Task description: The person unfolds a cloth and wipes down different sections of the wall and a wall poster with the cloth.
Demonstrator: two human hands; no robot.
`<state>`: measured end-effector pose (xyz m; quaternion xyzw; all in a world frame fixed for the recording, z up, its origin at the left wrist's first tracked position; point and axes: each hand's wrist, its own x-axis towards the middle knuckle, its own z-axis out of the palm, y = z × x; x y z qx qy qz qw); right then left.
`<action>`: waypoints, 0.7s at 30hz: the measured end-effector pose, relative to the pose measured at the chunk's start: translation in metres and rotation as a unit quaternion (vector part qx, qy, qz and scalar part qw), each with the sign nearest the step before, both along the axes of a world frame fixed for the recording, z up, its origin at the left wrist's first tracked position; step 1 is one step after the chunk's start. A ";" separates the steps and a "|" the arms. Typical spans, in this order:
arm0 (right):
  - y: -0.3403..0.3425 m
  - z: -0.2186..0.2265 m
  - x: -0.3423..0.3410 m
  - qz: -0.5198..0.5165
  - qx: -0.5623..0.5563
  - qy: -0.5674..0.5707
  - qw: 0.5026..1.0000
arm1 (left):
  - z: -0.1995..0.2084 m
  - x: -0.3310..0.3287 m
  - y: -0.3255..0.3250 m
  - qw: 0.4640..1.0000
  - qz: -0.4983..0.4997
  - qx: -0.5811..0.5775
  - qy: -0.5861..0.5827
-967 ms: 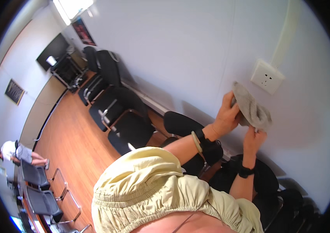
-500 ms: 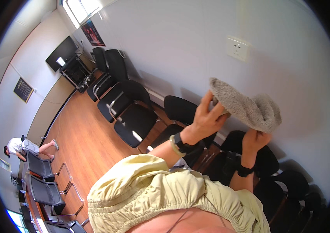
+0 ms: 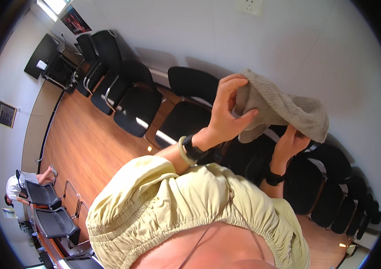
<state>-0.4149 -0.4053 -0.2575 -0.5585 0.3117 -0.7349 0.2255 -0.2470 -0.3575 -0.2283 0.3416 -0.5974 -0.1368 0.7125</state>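
A grey-brown terry cloth (image 3: 284, 105) is held up in front of me, before the wall and the row of chairs. My left hand (image 3: 227, 107) grips its left end, with the thumb on the near side and the fingers curled at the upper edge. Part of the cloth hangs down below that thumb. Under the right end, my right hand (image 3: 291, 144) pinches the lower edge, its fingertips partly hidden by the cloth. A black band and a pale bangle circle my left wrist; another black band is on my right.
Black chairs (image 3: 139, 107) line the grey wall (image 3: 172, 27), which carries a socket (image 3: 249, 6). Far left, a person in white (image 3: 17, 184) bends beside mesh-backed chairs (image 3: 56, 222) at a table. A dark screen (image 3: 41, 56) stands at the back over wooden flooring (image 3: 87, 134).
The view has tilted down, so the wall socket sits higher. The cloth has opened out, with a flap now hanging by my left hand. My left hand has shifted its grip.
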 end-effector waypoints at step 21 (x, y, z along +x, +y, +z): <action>0.192 -0.043 -0.008 -0.085 0.046 0.183 0.978 | -0.068 0.023 0.155 0.894 -0.271 0.346 0.082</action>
